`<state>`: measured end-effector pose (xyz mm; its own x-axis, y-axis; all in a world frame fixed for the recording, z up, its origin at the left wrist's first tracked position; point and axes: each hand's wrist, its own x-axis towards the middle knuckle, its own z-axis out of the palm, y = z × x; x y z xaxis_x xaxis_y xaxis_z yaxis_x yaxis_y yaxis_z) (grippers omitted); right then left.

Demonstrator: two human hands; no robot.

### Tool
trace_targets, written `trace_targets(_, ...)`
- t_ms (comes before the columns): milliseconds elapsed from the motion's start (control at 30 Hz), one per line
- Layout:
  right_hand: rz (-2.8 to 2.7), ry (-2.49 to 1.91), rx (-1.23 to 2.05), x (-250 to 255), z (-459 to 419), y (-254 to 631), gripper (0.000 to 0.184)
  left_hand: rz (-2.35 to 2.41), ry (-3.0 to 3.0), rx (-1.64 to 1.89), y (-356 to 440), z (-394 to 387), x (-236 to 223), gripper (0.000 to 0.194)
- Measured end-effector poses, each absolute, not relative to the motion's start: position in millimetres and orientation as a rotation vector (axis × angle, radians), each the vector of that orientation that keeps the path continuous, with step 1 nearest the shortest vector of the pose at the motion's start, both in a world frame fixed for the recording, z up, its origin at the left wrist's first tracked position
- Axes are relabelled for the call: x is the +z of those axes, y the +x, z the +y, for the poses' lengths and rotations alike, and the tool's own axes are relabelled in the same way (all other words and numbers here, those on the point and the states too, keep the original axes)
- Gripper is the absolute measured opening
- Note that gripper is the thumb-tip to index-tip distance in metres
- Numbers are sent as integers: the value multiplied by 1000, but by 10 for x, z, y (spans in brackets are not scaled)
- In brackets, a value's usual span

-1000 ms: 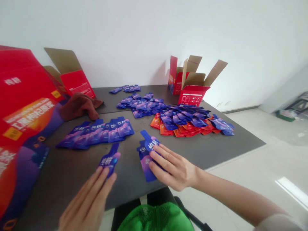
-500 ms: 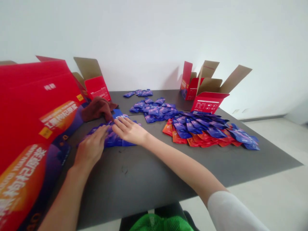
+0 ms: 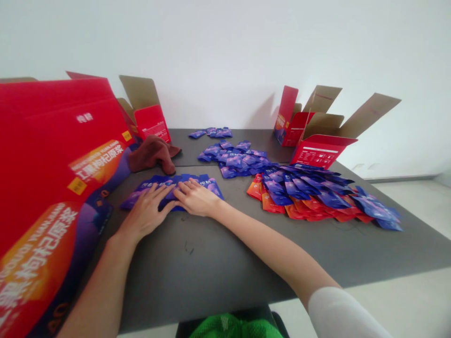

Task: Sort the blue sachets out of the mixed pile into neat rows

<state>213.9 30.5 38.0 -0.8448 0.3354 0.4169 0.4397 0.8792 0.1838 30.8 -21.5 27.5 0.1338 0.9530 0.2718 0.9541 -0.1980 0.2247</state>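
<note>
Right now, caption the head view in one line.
Left hand and right hand rest on a row of blue sachets on a dark table.

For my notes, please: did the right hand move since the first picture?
Yes. The right hand moved forward and left, toward the brown cloth, onto the row of blue sachets.

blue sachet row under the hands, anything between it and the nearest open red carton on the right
Yes. The heap of blue and orange sachets lies right in front of the open red carton, between it and the blue sachet row under the left hand and right hand. The loose blue sachet pile sits beside that line.
</note>
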Motion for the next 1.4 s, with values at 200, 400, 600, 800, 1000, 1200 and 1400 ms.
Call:
trace_targets(200,-2603,-624,-138,438,234,2130,51,-2234,-2315,-761,277,-222,282,60)
trace_targets(400,-2425,-621,76,595,258,2188,36,-2321,-2176,-1038,319,-265,365,64)
trace_targets(600,-2483,-1074,305,794,389,2484,34,-2429,-2138,-1016,338,-269,384,64)
trace_targets(800,-2795,-1072,237,749,352,2595,37,-2342,-2160,-984,334,-229,304,64)
trace_targets(1000,-2768,-1092,-8,802,144,2463,25,-2331,-2155,-891,336,-217,287,64)
trace_targets(1200,-2777,-1139,-33,815,139,2249,22,-2304,-2161,-889,328,-213,236,66)
trace_targets(1400,-2681,-1184,-66,825,65,2203,33,-2273,-2149,-946,335,-199,234,63)
